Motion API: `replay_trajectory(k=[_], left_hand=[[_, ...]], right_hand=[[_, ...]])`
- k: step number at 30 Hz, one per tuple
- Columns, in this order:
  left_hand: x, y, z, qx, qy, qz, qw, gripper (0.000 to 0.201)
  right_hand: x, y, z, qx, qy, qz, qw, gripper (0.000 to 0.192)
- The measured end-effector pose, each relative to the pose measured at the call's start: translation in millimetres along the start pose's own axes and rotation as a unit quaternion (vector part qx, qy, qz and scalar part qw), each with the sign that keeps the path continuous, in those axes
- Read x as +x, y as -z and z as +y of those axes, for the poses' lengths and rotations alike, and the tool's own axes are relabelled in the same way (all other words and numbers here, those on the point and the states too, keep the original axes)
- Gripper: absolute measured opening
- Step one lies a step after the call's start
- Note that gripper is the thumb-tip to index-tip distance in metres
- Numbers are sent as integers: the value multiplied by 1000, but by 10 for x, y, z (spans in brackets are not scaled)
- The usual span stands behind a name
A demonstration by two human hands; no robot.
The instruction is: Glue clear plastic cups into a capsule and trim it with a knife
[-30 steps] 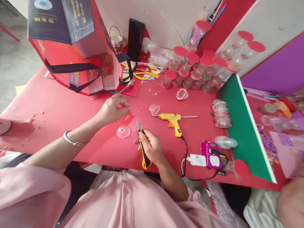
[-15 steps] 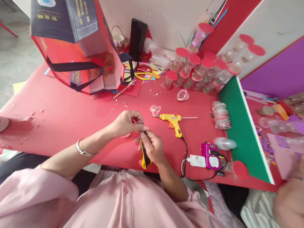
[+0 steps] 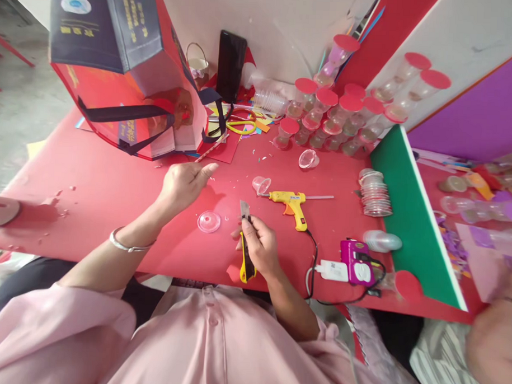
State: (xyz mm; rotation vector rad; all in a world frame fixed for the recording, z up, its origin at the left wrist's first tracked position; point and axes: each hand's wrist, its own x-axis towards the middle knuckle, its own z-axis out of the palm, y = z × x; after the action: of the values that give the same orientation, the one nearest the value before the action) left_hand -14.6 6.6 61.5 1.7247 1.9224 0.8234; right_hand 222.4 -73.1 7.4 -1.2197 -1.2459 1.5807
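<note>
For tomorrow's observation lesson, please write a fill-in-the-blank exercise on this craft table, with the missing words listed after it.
1. The right hand grips a yellow-handled ____ with its blade out.
2. The clear round lid lies flat on the red table, between the left hand and the ____ hand.
3. The glue gun is coloured ____.
4. The empty left hand hovers with its fingers pointing toward the red ____.

Missing words: utility knife; right; yellow; bag

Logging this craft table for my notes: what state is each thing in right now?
Utility knife: blade out, gripped in right hand.
Left hand: empty, off the table.
Clear lid: flat, untouched.
Glue gun: lying down, corded.
Small cup: tipped over.
</note>
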Motion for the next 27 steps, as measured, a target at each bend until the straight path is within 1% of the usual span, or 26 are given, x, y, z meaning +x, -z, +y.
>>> replay_trajectory(k=[1,3,4,6,7,10,11,12,14,16,18,19,22,24,25,27], left_hand=[[-27,34,-69,2,-20,13,1000,50],[-149,93,-185,-7,-56,49,997,28],[-239,114,-229,-17,-59,51,997,26],[-451,131,-296,-44,-49,25,998,32],[-559,122,-322,-53,-54,-4,997,33],[-821,19,-375,-10,-102,-58,993,47],[-877,-33,-383,17,-112,-60,992,52],[-917,-87,-383,40,-116,-63,990,49],[-964,-179,-354,63,-117,-64,989,33],[-995,-237,-280,53,-115,-37,991,31],[-1039,-268,-176,13,-95,-15,995,36],[-1068,-283,-121,-14,-71,-15,997,38],[-1164,-368,20,-117,27,-37,992,41],[-1215,-464,85,-185,63,-69,978,44],[-1235,-518,110,-213,72,-79,971,46],[-1268,-621,148,-254,82,-85,960,49]], right_hand=[[3,2,5,5,-4,8,1000,41],[11,7,10,11,-8,20,1000,43],[14,10,12,11,-8,23,1000,43],[20,16,16,9,-7,25,1000,44],[24,19,19,8,-5,24,1000,44],[35,22,24,6,6,18,1000,45],[38,21,24,6,11,14,1000,45],[39,19,22,6,15,11,1000,44],[30,18,14,-6,23,11,1000,43],[0,23,1,-40,37,18,998,42],[-50,39,-14,-89,58,26,994,43],[-79,50,-23,-111,68,30,991,46],[-161,85,-51,-137,87,34,986,67],[-200,105,-76,-129,93,22,987,78],[-214,112,-89,-122,92,12,988,77],[-235,122,-116,-110,76,-5,991,69]])
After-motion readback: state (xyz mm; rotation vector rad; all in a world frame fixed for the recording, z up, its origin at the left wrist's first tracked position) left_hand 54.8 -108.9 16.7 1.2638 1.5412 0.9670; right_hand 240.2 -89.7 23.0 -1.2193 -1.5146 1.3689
